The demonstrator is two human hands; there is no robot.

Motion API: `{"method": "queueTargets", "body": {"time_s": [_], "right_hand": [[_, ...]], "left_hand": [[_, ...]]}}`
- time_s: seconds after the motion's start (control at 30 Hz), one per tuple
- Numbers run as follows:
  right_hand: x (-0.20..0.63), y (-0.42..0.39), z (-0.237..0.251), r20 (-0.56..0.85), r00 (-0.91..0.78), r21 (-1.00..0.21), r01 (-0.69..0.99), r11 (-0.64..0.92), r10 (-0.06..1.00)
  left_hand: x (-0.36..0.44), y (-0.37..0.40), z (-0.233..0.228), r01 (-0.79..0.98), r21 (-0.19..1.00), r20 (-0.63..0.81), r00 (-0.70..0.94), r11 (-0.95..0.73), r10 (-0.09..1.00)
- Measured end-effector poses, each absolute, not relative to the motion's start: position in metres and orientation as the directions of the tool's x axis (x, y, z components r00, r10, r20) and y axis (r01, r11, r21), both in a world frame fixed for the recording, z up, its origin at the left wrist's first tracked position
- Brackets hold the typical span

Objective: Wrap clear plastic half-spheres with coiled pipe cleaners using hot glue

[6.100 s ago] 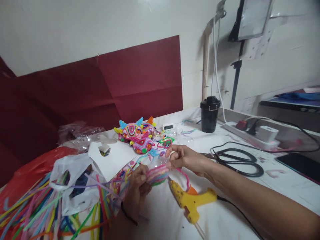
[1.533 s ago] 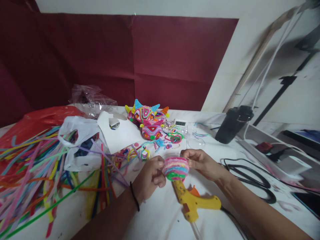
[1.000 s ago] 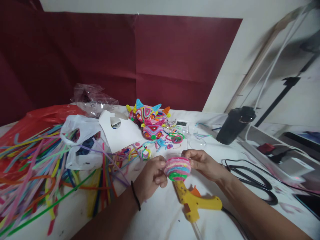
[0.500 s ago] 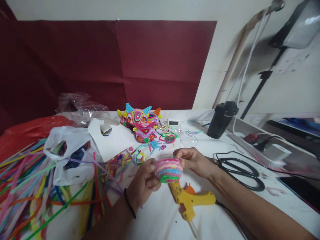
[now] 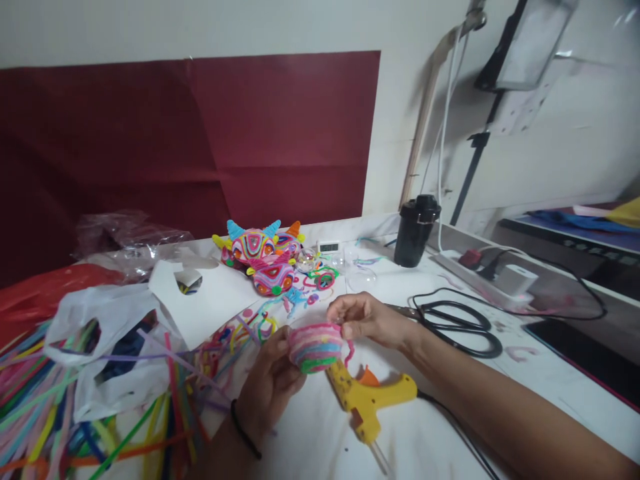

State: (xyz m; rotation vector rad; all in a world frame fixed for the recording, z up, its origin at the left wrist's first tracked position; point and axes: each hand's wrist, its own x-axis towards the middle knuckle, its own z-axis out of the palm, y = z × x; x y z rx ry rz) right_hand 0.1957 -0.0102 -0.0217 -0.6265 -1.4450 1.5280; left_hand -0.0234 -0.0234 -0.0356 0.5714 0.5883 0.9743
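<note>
A small bowl-shaped piece (image 5: 316,347) is wrapped in pipe cleaners, striped pink, pale, blue and green. My left hand (image 5: 273,373) grips it from the left, fingers closed around its side. At the right of its rim, my right hand (image 5: 365,320) has thumb and fingers pinched together. A loose end of pink pipe cleaner (image 5: 350,352) hangs below that pinch. Just under the bowl lies a yellow hot glue gun (image 5: 373,400) with an orange trigger and a clear glue stick in its back end; its nozzle is hidden.
Colourful pipe cleaners (image 5: 55,413) and a white plastic bag (image 5: 115,353) spread over the left. Finished horned heads (image 5: 255,247) sit at the back. To the right are a black cup (image 5: 417,230), black-handled scissors (image 5: 460,327), a power strip (image 5: 485,280) and a phone (image 5: 585,357).
My view has turned to the right, shifting everything leftward. The bowl stays in both hands, slightly tilted now, and the pink loose end has come into sight beside it.
</note>
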Motion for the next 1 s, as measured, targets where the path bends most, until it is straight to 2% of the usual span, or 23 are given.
{"method": "queueTargets", "body": {"time_s": [0.27,0.53,0.8,1.0], "right_hand": [[0.195,-0.011,-0.019,0.232,-0.456,-0.95,-0.298,0.098,0.859],[0.194,-0.011,-0.019,0.235,-0.427,-0.955,-0.267,0.127,0.873],[0.192,-0.01,-0.018,0.348,-0.36,-0.934,-0.21,0.289,0.866],[0.193,-0.012,-0.01,0.44,-0.335,-0.896,-0.104,0.431,0.833]], "left_hand": [[-0.024,-0.023,-0.034,-0.562,0.726,-0.206,0.371,0.396,0.906],[-0.025,-0.023,-0.033,-0.521,0.765,-0.181,0.39,0.378,0.903],[-0.023,-0.024,-0.03,-0.468,0.805,-0.19,0.378,0.364,0.906],[-0.024,-0.021,-0.033,-0.477,0.805,-0.176,0.374,0.352,0.911]]}}
